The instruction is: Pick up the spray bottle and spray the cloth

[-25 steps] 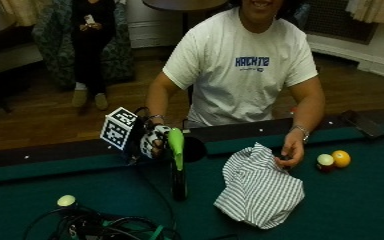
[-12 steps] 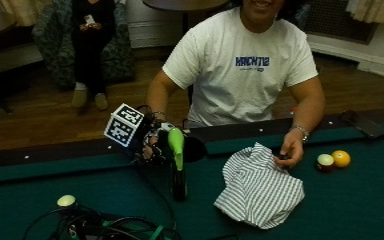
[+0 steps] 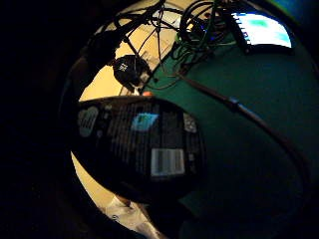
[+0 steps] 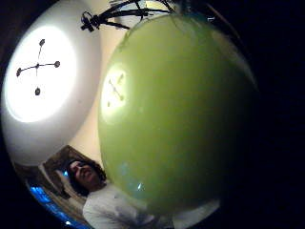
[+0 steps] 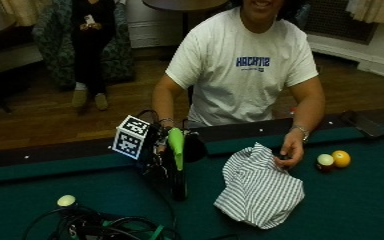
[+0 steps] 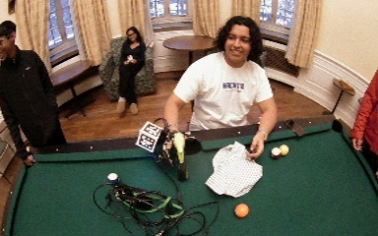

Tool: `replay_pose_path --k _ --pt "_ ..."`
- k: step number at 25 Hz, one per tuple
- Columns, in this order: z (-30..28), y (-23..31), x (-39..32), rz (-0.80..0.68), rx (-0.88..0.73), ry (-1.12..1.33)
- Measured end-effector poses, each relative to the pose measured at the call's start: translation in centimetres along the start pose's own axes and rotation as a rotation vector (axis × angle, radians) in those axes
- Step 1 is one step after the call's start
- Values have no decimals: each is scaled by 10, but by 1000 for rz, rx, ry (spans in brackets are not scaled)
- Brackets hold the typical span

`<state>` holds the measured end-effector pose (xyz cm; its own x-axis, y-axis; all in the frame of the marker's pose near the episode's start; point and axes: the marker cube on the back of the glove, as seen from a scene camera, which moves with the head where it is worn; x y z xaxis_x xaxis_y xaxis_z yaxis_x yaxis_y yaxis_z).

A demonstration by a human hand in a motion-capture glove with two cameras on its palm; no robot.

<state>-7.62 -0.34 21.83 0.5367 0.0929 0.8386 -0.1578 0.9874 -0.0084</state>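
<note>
- Little has shifted since a second ago: the gloved right hand [image 5: 159,152] is still wrapped round the spray bottle [image 5: 177,165], which stays upright with its base on the green felt, left of the cloth.
- Fingers of that hand are curled round the upper part of the bottle, just under its yellow-green head; the dark body hangs below the hand down to the table [image 5: 352,200].
- From the thumb side palm view, the yellow-green head [image 4: 176,114] fills most of the picture, close against the palm.
- From the little finger side palm view, the dark body with its printed label and barcode [image 3: 144,149] runs across, with green felt beyond it.
- Striped cloth [image 5: 258,190] lies crumpled on the felt to the right of the bottle, near it but not touching.
- Bare left hand [image 5: 290,152] rests at the far right edge of the cloth, fingers touching the fabric.
- Two balls [image 5: 333,160], one yellow, one white and dark, sit side by side just right of that hand.
- An orange ball [image 6: 241,210] lies nearer, in front of the cloth.
- Tangled cables [image 6: 149,209] spread over the near left of the felt, with a small pale ball [image 5: 66,200] at their far edge.
</note>
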Motion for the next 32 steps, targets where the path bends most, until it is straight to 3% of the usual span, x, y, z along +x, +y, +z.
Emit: replay_pose_path --k 7,17,32 --pt "8 -14 2 21 13 -38" --pt "31 -35 5 -52 -87 -21" --pt "48 -51 8 103 13 -68"
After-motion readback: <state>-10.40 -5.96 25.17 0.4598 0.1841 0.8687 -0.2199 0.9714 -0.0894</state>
